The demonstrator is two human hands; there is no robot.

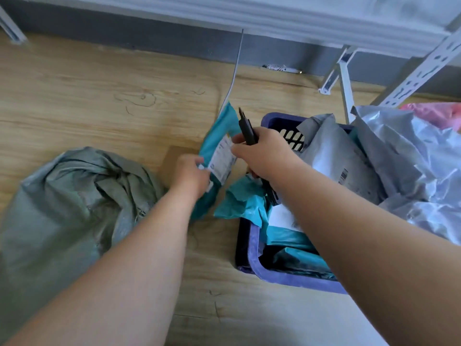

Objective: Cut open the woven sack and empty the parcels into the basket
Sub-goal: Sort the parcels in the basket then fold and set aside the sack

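Observation:
A grey-green woven sack [72, 196] lies crumpled on the wooden floor at the left. My left hand [190, 174] grips the lower edge of a teal parcel [220, 136] with a white label, held upright between the sack and the basket. My right hand [264, 152] touches the same parcel at the label and also holds a black cutter [247, 128], its tip pointing up. To the right stands the blue plastic basket [254, 248], holding teal and grey parcels [336, 158].
A brown cardboard piece [174, 156] lies on the floor behind my left hand. White slotted shelf legs [411, 81] and a grey wall base stand at the back. A pink bag [434, 113] shows at the far right. A thin grey strap [234, 73] trails across the floor.

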